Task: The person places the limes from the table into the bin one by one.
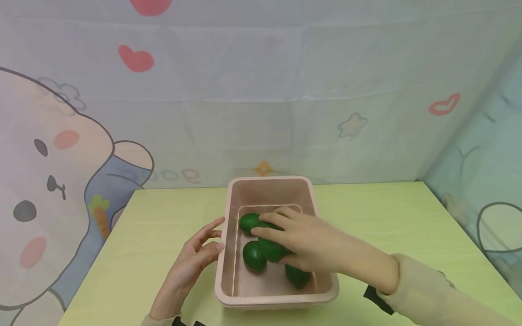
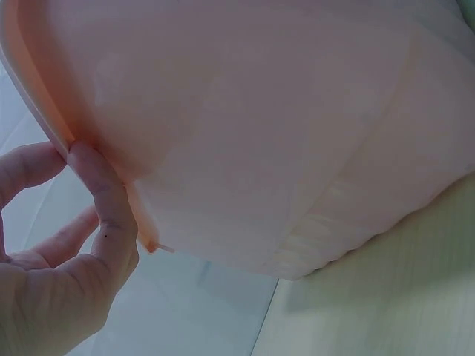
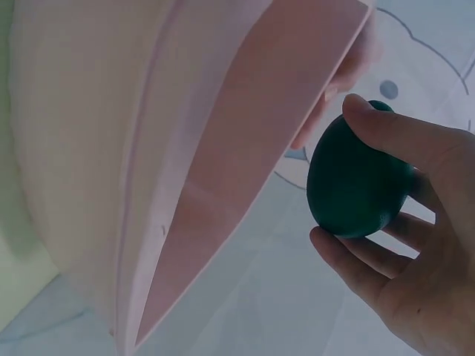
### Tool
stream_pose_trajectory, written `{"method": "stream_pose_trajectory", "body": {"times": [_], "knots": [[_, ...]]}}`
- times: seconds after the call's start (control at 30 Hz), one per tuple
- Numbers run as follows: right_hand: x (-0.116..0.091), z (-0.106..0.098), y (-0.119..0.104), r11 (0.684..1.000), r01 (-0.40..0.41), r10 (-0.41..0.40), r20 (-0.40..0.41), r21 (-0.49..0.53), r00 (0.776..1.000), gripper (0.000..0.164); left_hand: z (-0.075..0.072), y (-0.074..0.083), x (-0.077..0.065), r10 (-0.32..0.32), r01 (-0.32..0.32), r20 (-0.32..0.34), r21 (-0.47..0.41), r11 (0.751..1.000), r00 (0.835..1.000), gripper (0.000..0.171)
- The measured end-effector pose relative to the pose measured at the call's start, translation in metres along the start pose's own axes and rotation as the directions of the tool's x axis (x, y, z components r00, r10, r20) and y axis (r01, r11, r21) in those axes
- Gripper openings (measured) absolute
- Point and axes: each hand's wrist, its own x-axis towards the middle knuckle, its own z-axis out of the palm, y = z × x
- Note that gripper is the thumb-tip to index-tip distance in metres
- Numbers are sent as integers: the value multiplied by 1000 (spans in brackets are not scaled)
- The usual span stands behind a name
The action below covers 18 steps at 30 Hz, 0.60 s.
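Note:
My right hand [image 1: 303,237] is over the pink bin, gripping a dark green, egg-shaped avocado [image 3: 356,178] between thumb and fingers. In the right wrist view that avocado is held up above the bin's rim. Below it, more green avocados lie in the bin: one towards the back left [image 1: 248,222], another avocado [image 1: 254,257] at the middle left, and a third avocado [image 1: 297,276] near the front right, partly hidden by my hand. My left hand [image 1: 189,262] is at the bin's left side, its thumb and fingertips spread and touching the rim [image 2: 37,96] from outside.
The pink bin [image 1: 265,300] stands on a light yellow-green table [image 1: 379,217]. A printed cloth [image 1: 244,90] with hearts and a cartoon animal hangs behind the table, and another cloth [image 1: 489,158] hangs at the right.

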Motion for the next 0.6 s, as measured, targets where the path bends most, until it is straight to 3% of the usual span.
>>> {"method": "stream_pose_trajectory", "body": {"times": [0.33, 0.6], "knots": [[16, 13, -7, 997, 69, -62, 146, -45, 987, 67, -2, -1, 0, 13, -13, 10, -6, 1000, 1000, 59], [25, 26, -16, 972, 203, -180, 178, -121, 967, 58, -2, -2, 0, 6, -6, 17, -1, 1000, 1000, 59]]}}
